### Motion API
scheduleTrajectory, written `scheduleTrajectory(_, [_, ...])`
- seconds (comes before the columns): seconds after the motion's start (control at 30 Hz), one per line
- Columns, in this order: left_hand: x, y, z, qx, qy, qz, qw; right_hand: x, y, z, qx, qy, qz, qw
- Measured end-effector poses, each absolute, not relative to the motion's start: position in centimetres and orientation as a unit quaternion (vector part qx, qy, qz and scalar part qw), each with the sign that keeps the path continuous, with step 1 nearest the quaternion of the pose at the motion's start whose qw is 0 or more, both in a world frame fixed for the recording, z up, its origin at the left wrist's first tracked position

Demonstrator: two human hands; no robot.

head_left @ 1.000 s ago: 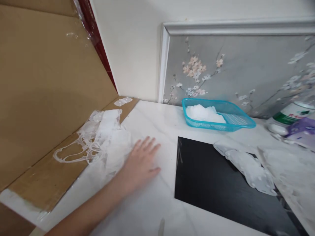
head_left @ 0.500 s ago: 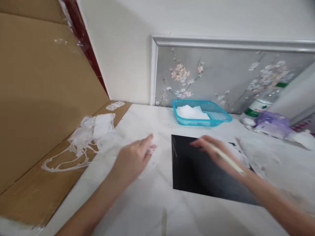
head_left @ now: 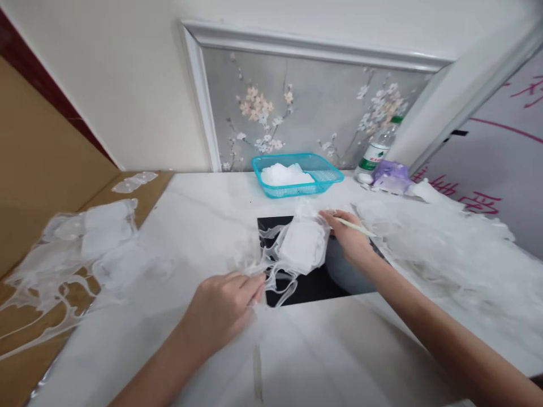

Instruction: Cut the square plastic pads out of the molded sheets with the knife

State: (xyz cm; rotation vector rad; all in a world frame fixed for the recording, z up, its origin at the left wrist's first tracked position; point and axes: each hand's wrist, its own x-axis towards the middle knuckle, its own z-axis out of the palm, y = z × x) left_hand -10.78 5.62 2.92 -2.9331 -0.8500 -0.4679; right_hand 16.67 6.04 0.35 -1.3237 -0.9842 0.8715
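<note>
A translucent white piece with a square middle and stringy edges [head_left: 303,246] hangs over the black mat [head_left: 316,287]. My left hand [head_left: 235,294] pinches its strings at the lower left. At its upper right edge, my right hand [head_left: 345,226] has thumb and finger closed on it, with a pale green stick [head_left: 355,226] lying across the same hand. Behind the mat, a blue basket [head_left: 299,194] holds white pieces [head_left: 284,174].
Similar translucent pieces [head_left: 108,232] lie on cardboard [head_left: 146,198] at the left. A large pile of them [head_left: 441,260] covers the right side. A green-capped bottle [head_left: 375,152] and purple packaging [head_left: 392,172] stand at the back right.
The view has turned right, showing the pile. A translucent piece is now between my hands over the mat; both hands were without it before, and my left fingers have closed.
</note>
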Motion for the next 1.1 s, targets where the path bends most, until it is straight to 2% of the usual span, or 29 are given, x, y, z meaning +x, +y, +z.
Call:
scheduleTrajectory(0.13, [-11.7,6.4,3.9,-0.947,-0.278,-0.068,-0.143,17.7,4.2,0.6,-0.536,-0.316,0.431,0.654])
scheduleTrajectory(0.27, [-14.5,7.4,5.1,-0.928,-0.228,0.004,-0.296,17.2,3.3,0.9,-0.499,-0.339,0.485,0.633])
scheduleTrajectory(0.43, [-14.2,10.0,7.2,-0.855,-0.316,-0.084,-0.402,17.0,2.9,0.8,-0.533,-0.405,0.388,0.634])
scheduleTrajectory(0.5, [-11.2,10.2,7.5,-0.767,-0.425,-0.232,-0.421,16.8,2.6,0.9,-0.539,-0.402,0.361,0.646])
scheduleTrajectory(0.53, [-9.3,10.0,7.2,-0.734,-0.443,-0.261,-0.444,16.5,2.4,1.1,-0.528,-0.394,0.377,0.650])
scheduleTrajectory(0.67, [-2.2,7.8,4.8,-0.697,-0.372,-0.167,-0.590,15.3,1.4,1.9,-0.421,-0.444,0.502,0.611])
scheduleTrajectory(0.73, [-0.3,7.2,3.7,-0.675,-0.360,-0.190,-0.616,15.0,1.1,2.0,-0.436,-0.528,0.444,0.578])
scheduleTrajectory(0.83, [0.0,7.2,3.6,-0.575,-0.423,-0.229,-0.662,15.2,1.2,1.2,-0.516,-0.600,0.247,0.559])
scheduleTrajectory(0.9, [-0.6,7.5,4.1,-0.502,-0.445,-0.233,-0.704,15.5,1.4,0.4,-0.533,-0.641,0.176,0.524])
scheduleTrajectory(1.0, [-1.6,8.0,5.0,-0.446,-0.415,-0.210,-0.764,15.6,1.6,-0.4,-0.526,-0.682,0.157,0.482])
scheduleTrajectory(1.1, [-2.1,8.4,5.2,-0.455,-0.410,-0.171,-0.772,15.1,1.4,-0.5,-0.525,-0.638,0.210,0.523])
